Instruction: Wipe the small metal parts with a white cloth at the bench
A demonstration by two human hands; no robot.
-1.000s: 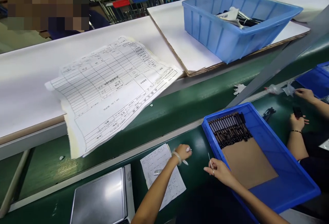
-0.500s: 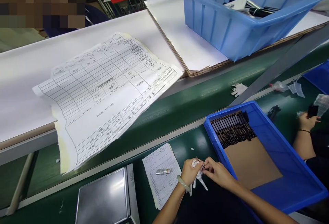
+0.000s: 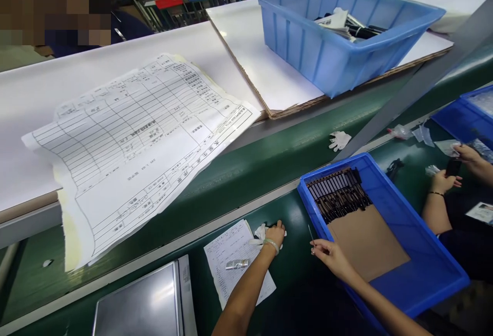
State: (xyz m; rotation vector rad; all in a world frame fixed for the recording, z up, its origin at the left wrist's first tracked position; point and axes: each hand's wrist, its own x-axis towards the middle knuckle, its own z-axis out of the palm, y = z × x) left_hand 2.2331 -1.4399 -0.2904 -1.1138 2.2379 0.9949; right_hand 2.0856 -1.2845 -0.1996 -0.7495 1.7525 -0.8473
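My left hand (image 3: 276, 234), with a pale bangle at the wrist, reaches forward to the green surface. Its fingers curl over a crumpled white glove (image 3: 261, 231), part of which sticks out beside the hand and overlaps the paper's edge. A thin, dark, needle-like tool (image 3: 310, 231) points up from my right hand (image 3: 327, 255), pinched between thumb and fingers. That hand is just left of the blue bin (image 3: 435, 269), where a row of dark narrow parts (image 3: 341, 194) lies at the far end beside cardboard. Under my left forearm lies a printed sheet (image 3: 223, 246) with a small silvery tube (image 3: 236, 264) on it.
A flat metal-topped device (image 3: 138, 300) sits at the lower left. A large form (image 3: 154, 156) hangs over the shelf edge, near a light blue bin (image 3: 300, 43). Another white glove (image 3: 339, 141) lies beyond a slanted grey post. A co-worker's hands (image 3: 444, 182) work at the right.
My hands have separated. The left one has carried the glove left and forward to the surface by the sheet, while the right has moved slightly right with the thin tool. The view has shifted.
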